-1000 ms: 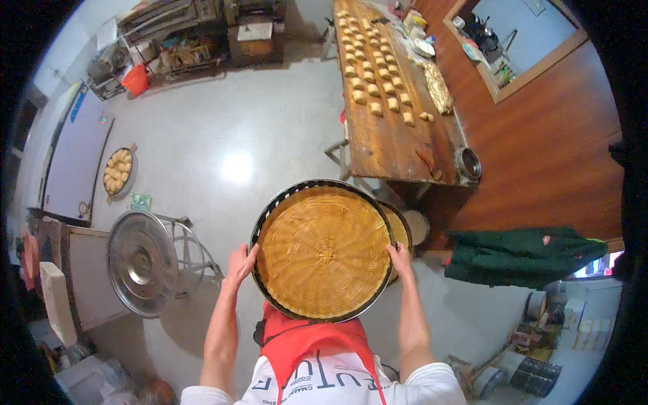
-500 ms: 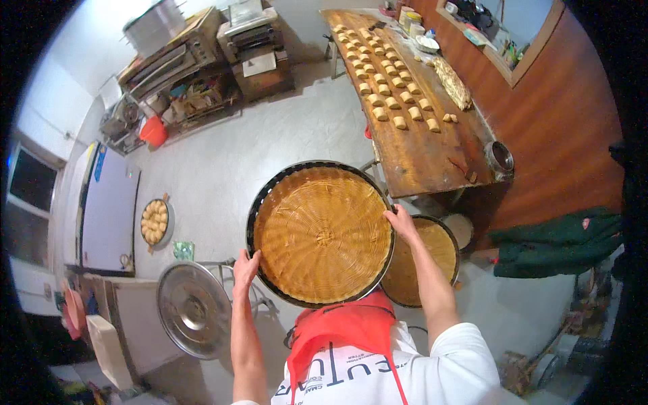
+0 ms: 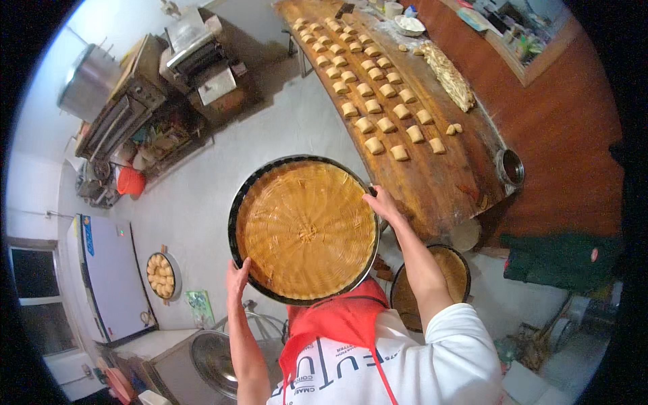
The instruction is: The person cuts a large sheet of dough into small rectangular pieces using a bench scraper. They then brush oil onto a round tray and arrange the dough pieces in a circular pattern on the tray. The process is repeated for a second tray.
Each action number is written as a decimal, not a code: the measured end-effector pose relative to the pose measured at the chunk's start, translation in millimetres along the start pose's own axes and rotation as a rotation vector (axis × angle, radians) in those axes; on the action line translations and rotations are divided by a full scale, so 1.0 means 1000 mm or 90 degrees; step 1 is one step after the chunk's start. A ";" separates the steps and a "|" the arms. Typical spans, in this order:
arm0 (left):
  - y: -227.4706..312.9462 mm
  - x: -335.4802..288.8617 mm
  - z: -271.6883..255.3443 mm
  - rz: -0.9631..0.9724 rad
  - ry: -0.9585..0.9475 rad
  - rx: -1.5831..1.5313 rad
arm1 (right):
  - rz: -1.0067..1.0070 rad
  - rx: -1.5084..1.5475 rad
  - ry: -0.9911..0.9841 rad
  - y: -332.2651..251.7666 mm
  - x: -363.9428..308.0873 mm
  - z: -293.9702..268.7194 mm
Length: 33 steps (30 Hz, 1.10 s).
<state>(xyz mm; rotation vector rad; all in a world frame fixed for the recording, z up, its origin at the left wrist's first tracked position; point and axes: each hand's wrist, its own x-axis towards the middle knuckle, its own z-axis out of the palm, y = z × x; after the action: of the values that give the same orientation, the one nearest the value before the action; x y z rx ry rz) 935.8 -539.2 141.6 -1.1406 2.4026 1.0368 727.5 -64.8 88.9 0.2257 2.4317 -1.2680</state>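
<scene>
I grasp the round pan [image 3: 233, 226] at opposite sides with my left fingers [image 3: 245, 265] and right fingers [image 3: 370, 198], its woven lining [image 3: 307, 233] showing, just left of the counter's near end. Dough pieces [image 3: 386, 125] lie in rows on the counter [image 3: 432, 183].

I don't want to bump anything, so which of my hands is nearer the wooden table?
Right. Your right hand grips the round tray at its right, close by the wooden table; your left hand holds the lower-left rim, farther away.
</scene>
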 end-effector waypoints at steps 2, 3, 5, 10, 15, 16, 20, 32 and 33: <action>0.011 0.015 -0.001 -0.005 0.004 -0.037 | 0.024 0.002 -0.031 -0.010 0.023 0.002; 0.018 0.024 0.000 -0.015 0.014 -0.034 | 0.029 0.020 -0.016 -0.013 0.035 0.009; 0.028 0.041 -0.004 0.017 -0.021 -0.049 | 0.024 0.065 0.024 -0.010 0.051 0.021; 0.048 0.094 -0.007 0.019 -0.071 -0.045 | 0.106 0.147 0.101 0.007 0.103 0.054; 0.078 0.174 -0.011 0.044 -0.129 -0.069 | 0.111 0.249 0.200 0.004 0.149 0.070; 0.089 0.193 -0.014 0.054 -0.127 -0.068 | 0.120 0.277 0.221 -0.001 0.158 0.072; 0.131 0.250 -0.027 0.115 -0.150 -0.046 | 0.196 0.301 0.364 -0.024 0.186 0.077; 0.176 0.336 -0.025 0.121 -0.223 -0.007 | 0.273 0.350 0.364 -0.036 0.207 0.086; 0.176 0.339 -0.022 0.118 -0.215 -0.006 | 0.252 0.398 0.361 -0.035 0.209 0.086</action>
<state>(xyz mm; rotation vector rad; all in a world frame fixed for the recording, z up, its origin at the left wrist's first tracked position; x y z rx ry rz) 584.0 -667.7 65.6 -0.6885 2.2608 1.1909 548.7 -162.7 -14.5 1.3189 2.1258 -1.9061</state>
